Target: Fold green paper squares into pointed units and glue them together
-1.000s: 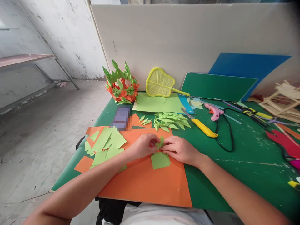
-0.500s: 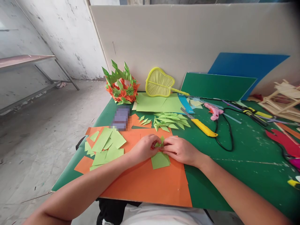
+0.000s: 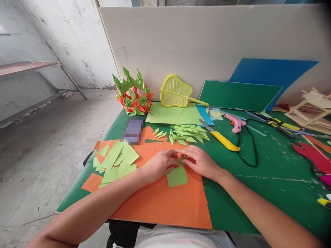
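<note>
A small folded piece of light green paper (image 3: 182, 161) lies between my hands, mostly covered by fingers. My left hand (image 3: 160, 165) pinches its left side with bent fingers. On the other side, the fingers and thumb of my right hand (image 3: 200, 161) close on the same piece, index finger stretched across toward the left hand. Just below lies a flat green paper square (image 3: 177, 177) on the large orange sheet (image 3: 165, 206). A heap of green paper squares (image 3: 120, 160) sits to the left. Beyond my hands is a pile of folded green paper leaves (image 3: 190, 133).
An orange and green origami ring (image 3: 136, 100) stands at the back left. Beside it is a yellow fan-shaped piece (image 3: 176, 91). To the right lie a yellow utility knife (image 3: 224, 140), its blade out, and a pink glue gun (image 3: 234, 123) with a black cord. A pixelated purple object (image 3: 133, 130) lies at left.
Both hands shift slightly on the folded green paper. My right index finger now reaches over to the left fingertips, and less of the paper shows.
</note>
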Demonstrator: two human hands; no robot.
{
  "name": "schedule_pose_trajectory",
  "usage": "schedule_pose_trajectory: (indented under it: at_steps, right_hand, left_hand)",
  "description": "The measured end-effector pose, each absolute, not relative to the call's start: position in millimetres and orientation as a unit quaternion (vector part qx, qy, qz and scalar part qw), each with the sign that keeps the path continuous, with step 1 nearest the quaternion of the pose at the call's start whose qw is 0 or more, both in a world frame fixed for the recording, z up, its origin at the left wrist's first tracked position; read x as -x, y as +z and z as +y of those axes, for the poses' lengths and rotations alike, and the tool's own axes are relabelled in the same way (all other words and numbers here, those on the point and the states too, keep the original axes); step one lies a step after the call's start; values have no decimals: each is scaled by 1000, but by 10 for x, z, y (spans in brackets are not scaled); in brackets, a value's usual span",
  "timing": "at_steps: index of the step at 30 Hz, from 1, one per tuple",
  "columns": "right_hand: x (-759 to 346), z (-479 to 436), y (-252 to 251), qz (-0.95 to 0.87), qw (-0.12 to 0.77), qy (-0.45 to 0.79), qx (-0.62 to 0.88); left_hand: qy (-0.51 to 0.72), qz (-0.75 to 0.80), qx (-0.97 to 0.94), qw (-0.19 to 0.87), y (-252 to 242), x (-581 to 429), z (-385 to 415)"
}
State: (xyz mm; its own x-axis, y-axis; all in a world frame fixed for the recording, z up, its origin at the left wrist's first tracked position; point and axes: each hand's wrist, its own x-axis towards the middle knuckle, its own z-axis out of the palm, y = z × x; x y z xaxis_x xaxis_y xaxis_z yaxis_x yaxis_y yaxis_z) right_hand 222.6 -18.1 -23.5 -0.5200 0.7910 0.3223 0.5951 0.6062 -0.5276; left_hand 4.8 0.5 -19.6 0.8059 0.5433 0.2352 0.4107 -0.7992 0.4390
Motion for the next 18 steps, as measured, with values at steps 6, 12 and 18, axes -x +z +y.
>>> schedule_pose_trajectory:
  at_steps: [6,12,18]
  right_hand:
    - [-2227,-224,-213,-813,253,226,473]
    - [-2209,-221,-167,-808,233,238,486]
    - [-2187,-162,-247,-799,283,237,474]
  left_hand:
    - [129,269,-950,94,-111,-11,30]
    - [110,181,-973,88,-81,31,103]
    - [96,137,-984,60,-51,61,144]
